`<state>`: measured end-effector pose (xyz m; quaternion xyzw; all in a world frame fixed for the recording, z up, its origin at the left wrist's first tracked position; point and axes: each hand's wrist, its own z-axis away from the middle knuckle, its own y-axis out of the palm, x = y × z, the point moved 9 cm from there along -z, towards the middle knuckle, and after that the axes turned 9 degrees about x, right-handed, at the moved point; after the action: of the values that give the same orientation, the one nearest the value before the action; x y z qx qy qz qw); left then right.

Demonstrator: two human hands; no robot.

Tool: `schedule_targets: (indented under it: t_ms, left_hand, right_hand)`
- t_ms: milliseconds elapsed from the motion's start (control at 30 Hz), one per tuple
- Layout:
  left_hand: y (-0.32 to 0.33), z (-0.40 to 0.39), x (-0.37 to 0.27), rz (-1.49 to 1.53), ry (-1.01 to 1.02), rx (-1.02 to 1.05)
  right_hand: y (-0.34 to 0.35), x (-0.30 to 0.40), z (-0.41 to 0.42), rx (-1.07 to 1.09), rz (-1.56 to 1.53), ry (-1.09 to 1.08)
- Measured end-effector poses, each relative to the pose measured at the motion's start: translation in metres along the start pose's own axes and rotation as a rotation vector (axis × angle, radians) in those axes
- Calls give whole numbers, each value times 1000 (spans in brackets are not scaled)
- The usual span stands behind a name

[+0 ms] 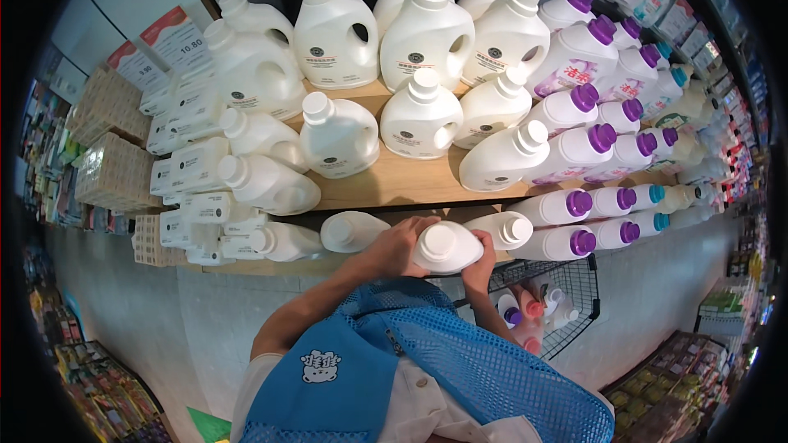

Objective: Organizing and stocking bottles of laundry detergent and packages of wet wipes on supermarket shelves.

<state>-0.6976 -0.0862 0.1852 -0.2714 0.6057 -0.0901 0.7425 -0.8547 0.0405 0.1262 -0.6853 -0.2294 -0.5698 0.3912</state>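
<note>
A white plastic bottle with a white screw cap (448,248) is held between my two hands at the front edge of the lowest wooden shelf. My left hand (400,247) grips one side of it, and my right hand (481,261) grips the other. Similar white bottles stand on either side, one on the left (354,231) and one tilted on the right (500,229). Above them, more white bottles with handles, such as one short bottle (422,117), stand on the middle wooden shelf (357,187). The undersides of the held bottle and parts of my fingers are hidden.
White bottles with purple caps (551,243) line the right side. Packs of tissue (200,163) and wrapped paper bundles (111,169) are stacked at left. A black wire shopping cart (594,286) with several bottles stands right of me. Price signs (175,40) stand behind the packs.
</note>
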Motion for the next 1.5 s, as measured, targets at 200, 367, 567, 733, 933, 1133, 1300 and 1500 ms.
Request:
schedule_targets:
  t_ms: [200, 367, 567, 733, 933, 1133, 1300, 1500]
  left_hand:
    - [-74, -17, -59, -268, -11, -14]
    - [-108, -32, -34, -303, 118, -133]
    - [-130, -48, 7, -329, 104, -292]
    - [-137, -62, 25, -296, -55, -291]
    - [-138, -73, 35, -235, -104, -278]
    - [-138, -70, 36, -125, -82, -271]
    - [-134, -66, 48, -78, -51, -270]
    - [-134, -70, 56, -13, 74, -210]
  right_hand:
    - [4, 69, -45, -67, -104, -114]
    - [34, 53, -102, -68, -91, -158]
    - [68, 21, -148, -23, -120, -177]
    - [73, 31, -176, -29, -26, -167]
    - [73, 32, -166, -60, 229, -343]
    - [77, 8, -131, -11, -22, -181]
    - [74, 10, -112, -1, -50, -120]
    - [71, 57, -115, -14, 28, -222]
